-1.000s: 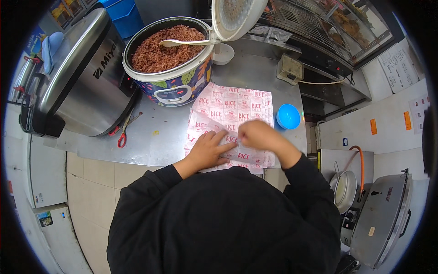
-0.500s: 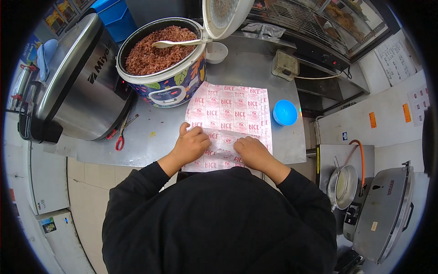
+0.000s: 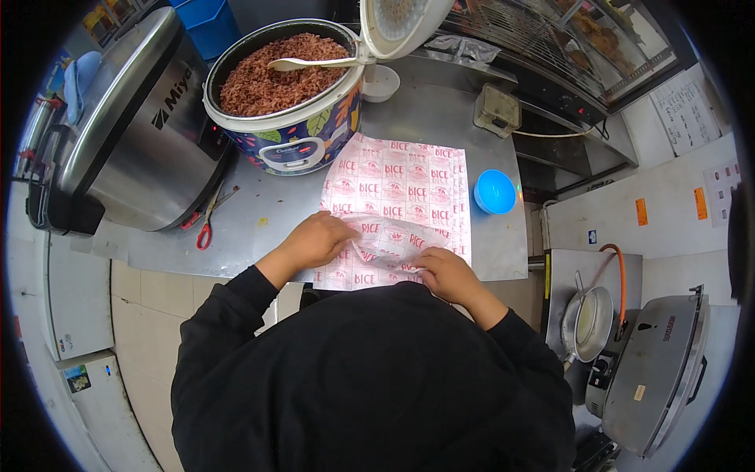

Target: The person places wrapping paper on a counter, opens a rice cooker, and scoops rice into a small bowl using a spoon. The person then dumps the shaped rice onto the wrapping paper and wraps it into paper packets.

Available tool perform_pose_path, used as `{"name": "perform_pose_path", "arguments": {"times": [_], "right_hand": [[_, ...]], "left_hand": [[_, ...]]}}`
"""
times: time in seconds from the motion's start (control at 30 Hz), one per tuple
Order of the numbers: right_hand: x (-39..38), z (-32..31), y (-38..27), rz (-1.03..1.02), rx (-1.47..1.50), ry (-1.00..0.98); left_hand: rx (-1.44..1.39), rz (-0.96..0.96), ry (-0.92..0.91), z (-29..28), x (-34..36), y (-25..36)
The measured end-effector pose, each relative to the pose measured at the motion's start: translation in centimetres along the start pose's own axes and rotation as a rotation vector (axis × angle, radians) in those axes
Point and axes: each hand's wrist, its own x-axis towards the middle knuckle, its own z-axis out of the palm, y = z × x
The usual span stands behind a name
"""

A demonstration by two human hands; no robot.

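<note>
Sheets of white food wrapping paper with red print [image 3: 393, 181] lie on the steel counter in front of me. The top sheet's near part is folded over into a loose, raised packet [image 3: 389, 241]; whatever it covers is hidden. My left hand [image 3: 318, 239] grips the packet's left end, fingers curled inward. At the right end, my right hand [image 3: 446, 272] pinches the paper between thumb and fingers. Beyond the paper, to the left, stands an open rice cooker [image 3: 295, 130] full of reddish-brown rice [image 3: 275, 82], with a white rice paddle [image 3: 314, 63] lying across it.
A blue bowl [image 3: 495, 192] sits right of the paper. Red-handled scissors [image 3: 206, 234] lie left, beside a large steel rice cooker [image 3: 149, 134]. A white bowl [image 3: 381, 85] and a clear square container [image 3: 497, 112] stand farther back. A pan [image 3: 588, 322] rests on the right-hand stove.
The near part of the paper has risen into a fuller fold. My left hand has turned inward over its end; my right hand has shifted slightly right and nearer to me.
</note>
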Motion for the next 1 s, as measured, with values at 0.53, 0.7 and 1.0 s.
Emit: {"name": "perform_pose_path", "arguments": {"times": [0.53,0.7,1.0], "right_hand": [[7.8,-2.5,-1.6,0.562,-0.387,-0.189],[7.0,-0.8,0.2,0.499,-0.299,-0.237],[3.0,3.4,-2.6,0.485,0.063,0.342]], "left_hand": [[0.511,-0.283,-0.129,-0.2,9.0,2.2],[0.338,-0.307,-0.228,0.7,7.3,1.8],[0.208,0.022,0.519,5.1,0.5,3.2]]}}
